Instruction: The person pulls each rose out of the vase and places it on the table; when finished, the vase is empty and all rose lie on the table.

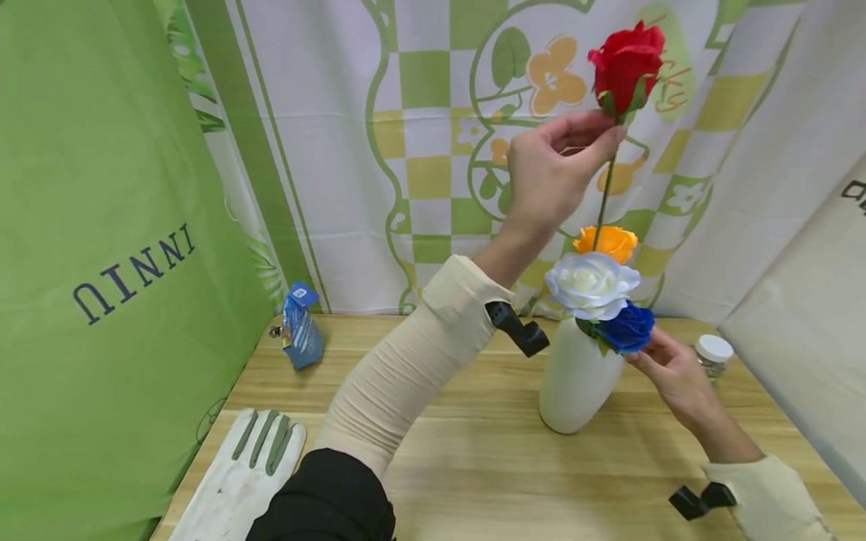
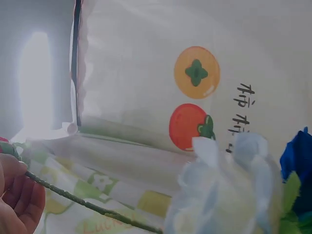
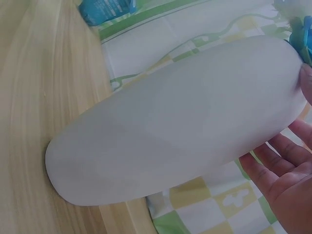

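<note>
My left hand (image 1: 555,161) pinches the stem of a red rose (image 1: 628,68) just under its bloom. The stem runs down behind a white rose (image 1: 591,285); its lower end is hidden. In the left wrist view, fingertips of the left hand (image 2: 17,195) grip the green stem (image 2: 92,205). An orange rose (image 1: 609,242), the white rose and a blue rose (image 1: 625,328) stand at the mouth of a white vase (image 1: 578,383). My right hand (image 1: 679,376) holds the vase near its top, thumb by the rim and fingers along the side (image 3: 280,170).
A lidded jar (image 1: 713,353) stands right of the vase, behind the right hand. At the table's back left is a blue bag (image 1: 301,330). White gloves (image 1: 237,473) lie at the front left. A patterned curtain (image 1: 325,150) hangs behind the wooden table (image 1: 467,451).
</note>
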### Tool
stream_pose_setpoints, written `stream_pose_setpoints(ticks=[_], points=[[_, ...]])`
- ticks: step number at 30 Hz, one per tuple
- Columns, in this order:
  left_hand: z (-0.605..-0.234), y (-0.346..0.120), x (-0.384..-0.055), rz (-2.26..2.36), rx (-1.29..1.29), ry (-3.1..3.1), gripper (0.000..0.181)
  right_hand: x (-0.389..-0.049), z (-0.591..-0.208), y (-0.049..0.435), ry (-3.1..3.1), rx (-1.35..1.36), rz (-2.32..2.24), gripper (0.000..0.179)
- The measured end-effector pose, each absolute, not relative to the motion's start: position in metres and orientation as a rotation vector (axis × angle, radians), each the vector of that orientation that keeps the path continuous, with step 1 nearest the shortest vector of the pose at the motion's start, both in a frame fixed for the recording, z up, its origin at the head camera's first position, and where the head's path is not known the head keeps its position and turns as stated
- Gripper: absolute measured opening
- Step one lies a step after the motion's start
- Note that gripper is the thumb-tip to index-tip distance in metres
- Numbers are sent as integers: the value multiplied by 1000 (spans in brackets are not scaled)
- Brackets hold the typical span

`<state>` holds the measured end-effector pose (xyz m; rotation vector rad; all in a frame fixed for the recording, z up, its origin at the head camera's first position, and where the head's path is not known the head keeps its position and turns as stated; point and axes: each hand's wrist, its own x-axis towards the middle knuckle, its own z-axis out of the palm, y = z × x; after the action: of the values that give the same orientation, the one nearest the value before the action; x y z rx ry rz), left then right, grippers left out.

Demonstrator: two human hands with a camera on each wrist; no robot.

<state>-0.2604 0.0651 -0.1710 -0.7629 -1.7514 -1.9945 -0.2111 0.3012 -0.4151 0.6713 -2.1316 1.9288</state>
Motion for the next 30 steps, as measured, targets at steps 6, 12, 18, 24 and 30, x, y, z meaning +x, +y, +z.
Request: stream_pose_setpoints(ticks=[6,12,18,24,30], points=[[-158,63,-253,-1972,-785,-1722,24,-212,-416,302,-2140,645,1908,47],[-152,60,-253,-1940,-776,-1708,25,-214,-414,302,-2178,616,1854,45],[-147,53,-256,-2047,-772,-1633,23,-214,-412,302,-2121,663,1948,46],[-138,49,-256,-2124,-786,-1565,25,-213,-414,301,-2085,680,2000,47],[-133,49,-255,-2129,-789,-1537,25,-213,-415,302,-2093,670,1986,47]])
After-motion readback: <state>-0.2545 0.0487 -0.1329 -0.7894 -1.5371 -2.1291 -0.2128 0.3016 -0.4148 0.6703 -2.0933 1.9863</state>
